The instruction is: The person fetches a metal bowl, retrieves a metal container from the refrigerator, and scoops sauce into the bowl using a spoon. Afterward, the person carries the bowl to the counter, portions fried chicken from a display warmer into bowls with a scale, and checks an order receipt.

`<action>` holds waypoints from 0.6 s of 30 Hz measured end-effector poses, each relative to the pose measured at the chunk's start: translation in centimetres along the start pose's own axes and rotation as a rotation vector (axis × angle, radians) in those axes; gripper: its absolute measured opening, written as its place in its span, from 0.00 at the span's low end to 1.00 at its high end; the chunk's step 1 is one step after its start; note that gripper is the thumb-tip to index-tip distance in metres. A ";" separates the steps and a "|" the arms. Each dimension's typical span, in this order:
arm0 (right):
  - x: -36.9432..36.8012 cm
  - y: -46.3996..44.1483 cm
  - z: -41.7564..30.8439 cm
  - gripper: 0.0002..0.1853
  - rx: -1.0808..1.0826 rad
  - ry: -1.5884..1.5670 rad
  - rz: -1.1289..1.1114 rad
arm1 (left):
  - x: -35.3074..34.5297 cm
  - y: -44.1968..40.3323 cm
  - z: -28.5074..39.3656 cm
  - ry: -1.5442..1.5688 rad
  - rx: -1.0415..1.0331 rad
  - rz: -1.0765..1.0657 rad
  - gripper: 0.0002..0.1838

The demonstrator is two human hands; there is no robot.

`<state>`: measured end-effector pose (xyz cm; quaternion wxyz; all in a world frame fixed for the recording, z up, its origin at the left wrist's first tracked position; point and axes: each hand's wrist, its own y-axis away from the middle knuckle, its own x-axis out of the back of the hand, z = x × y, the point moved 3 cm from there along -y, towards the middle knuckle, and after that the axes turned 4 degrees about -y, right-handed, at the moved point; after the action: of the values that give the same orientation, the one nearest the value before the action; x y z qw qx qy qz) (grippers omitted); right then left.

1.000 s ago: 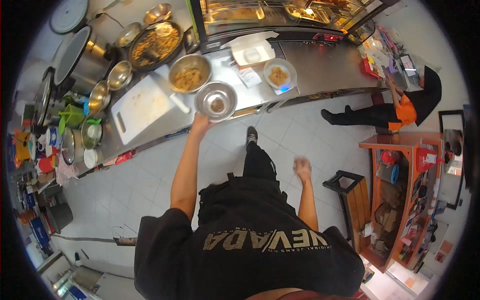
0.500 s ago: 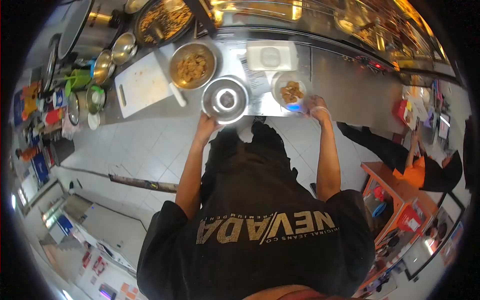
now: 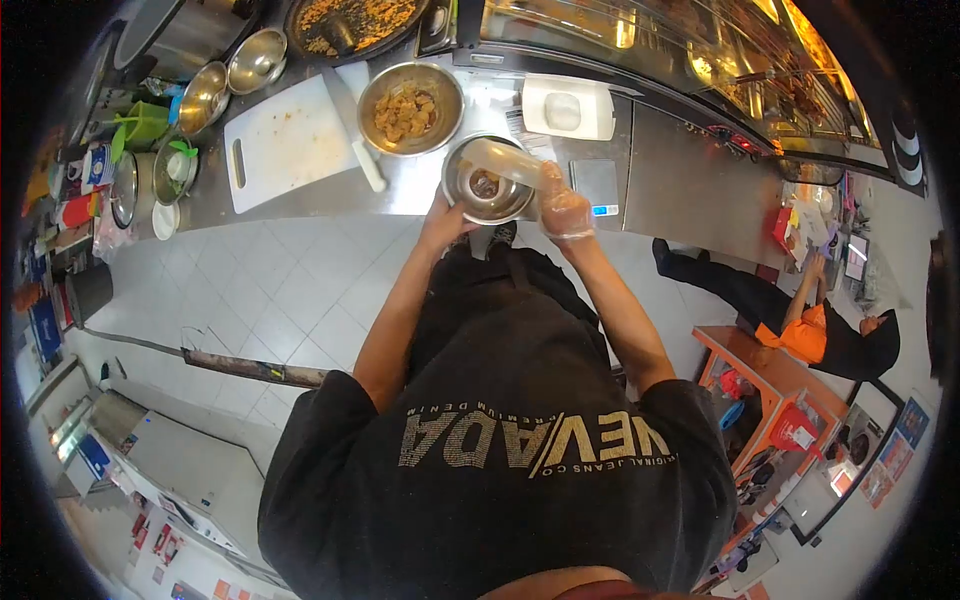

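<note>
My left hand (image 3: 441,228) grips the near-left rim of a small steel bowl (image 3: 468,206), which has a few brown food pieces (image 3: 484,183) inside. In my right hand (image 3: 566,208), covered by a clear plastic glove, is a translucent bowl (image 3: 505,160), tipped on its side above the steel bowl. A flat digital scale (image 3: 594,178) with a blue display lies bare to the right of that hand. Just behind the steel bowl stands a larger steel bowl (image 3: 455,108) holding brown food pieces (image 3: 408,112).
A white cutting board (image 3: 285,150) and a white-handled knife (image 3: 368,165) lie to the left. A white tray (image 3: 600,110) sits behind the scale. Glass display cases (image 3: 690,60) line the back. Another person (image 3: 790,310) is at the right, beyond an orange cabinet (image 3: 765,375).
My right hand has lifted the translucent bowl off the scale and moved it left, tipping it over the steel bowl. The food pieces it carried now lie in the steel bowl.
</note>
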<state>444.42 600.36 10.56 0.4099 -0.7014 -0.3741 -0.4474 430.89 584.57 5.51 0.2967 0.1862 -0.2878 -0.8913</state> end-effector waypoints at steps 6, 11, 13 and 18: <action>2.2 0.0 -0.5 0.23 0.069 0.076 0.044 | 1.1 -0.3 -1.7 0.043 -0.003 0.004 0.29; 6.9 4.0 6.0 0.14 -0.643 -0.182 0.169 | 3.0 -1.7 -3.7 0.043 0.021 0.031 0.29; 5.8 8.0 11.4 0.13 -0.869 -0.397 0.125 | 3.0 -0.5 -2.7 0.105 0.001 0.089 0.32; -7.3 16.6 23.5 0.18 -0.878 -0.544 -0.175 | 4.7 0.0 -5.6 0.244 -0.049 0.091 0.38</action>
<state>464.47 614.22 -6.42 -0.0736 -0.8642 -0.3012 -0.3963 430.14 579.28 0.49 0.3743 0.2724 -0.2360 -0.8544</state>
